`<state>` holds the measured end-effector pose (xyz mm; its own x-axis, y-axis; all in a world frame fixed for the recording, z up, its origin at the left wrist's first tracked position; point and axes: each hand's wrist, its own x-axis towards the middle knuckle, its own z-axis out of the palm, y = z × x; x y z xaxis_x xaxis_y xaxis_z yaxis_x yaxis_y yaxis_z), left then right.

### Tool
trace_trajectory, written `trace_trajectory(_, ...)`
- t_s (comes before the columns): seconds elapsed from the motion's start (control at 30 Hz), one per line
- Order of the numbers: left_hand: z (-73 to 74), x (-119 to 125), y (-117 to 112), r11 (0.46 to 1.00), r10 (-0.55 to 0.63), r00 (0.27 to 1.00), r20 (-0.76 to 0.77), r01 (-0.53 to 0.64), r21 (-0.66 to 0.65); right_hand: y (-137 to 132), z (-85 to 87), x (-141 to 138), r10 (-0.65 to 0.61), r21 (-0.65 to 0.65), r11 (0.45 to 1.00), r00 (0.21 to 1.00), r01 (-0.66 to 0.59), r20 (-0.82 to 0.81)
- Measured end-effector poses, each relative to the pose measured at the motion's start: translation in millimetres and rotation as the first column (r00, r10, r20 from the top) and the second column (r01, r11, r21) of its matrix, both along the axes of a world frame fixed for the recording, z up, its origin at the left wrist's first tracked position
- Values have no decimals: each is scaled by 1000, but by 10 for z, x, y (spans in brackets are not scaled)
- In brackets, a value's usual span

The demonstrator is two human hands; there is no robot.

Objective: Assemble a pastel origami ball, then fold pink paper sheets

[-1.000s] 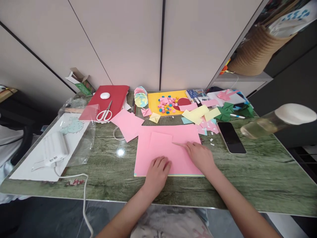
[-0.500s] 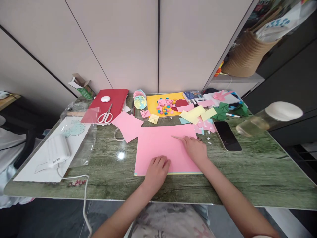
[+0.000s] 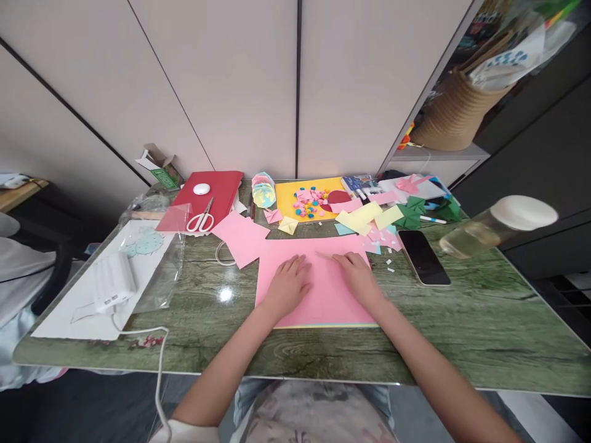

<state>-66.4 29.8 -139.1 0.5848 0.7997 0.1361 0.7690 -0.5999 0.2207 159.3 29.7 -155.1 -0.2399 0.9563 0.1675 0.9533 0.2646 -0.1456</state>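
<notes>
A stack of paper with a pink sheet [image 3: 318,307] on top lies in front of me; thin blue and yellow edges show along its near side. My left hand [image 3: 289,284] rests flat on the pink sheet, left of its middle, with the fingers stretched forward. In my right hand [image 3: 357,277], on the right part of the sheet, is a thin pale pointed stick [image 3: 325,254]. It points left across the paper, and its exact kind is too small to tell.
Loose pink sheets [image 3: 242,237], scissors [image 3: 201,220] and a red folder [image 3: 215,184] lie at back left. Paper strips [image 3: 362,215] and a yellow sheet [image 3: 285,192] with small coloured pieces are behind. A phone [image 3: 423,258] and a clear cup [image 3: 475,237] stand right; a power bank [image 3: 113,280] lies left.
My left hand has slid forward over the pink sheet from near its front edge, closer to the stick's tip. My right hand keeps the stick in about the same place.
</notes>
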Motion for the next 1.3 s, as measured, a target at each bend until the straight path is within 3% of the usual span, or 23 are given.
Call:
trace_trajectory(0.33,-85,21,-21,999,23,999,45,-21,-29,58,-108,-39,55,14,998,990,-54,-133)
trace_trajectory(0.63,-109,27,-15,996,83,992,98,-78,-52,47,-86,-30,132,-19,990,974,-138,-185)
trace_trajectory(1.3,-185,-32,50,999,49,999,20,-49,-23,-532,10,33,267,-104,951,942,-292,-203)
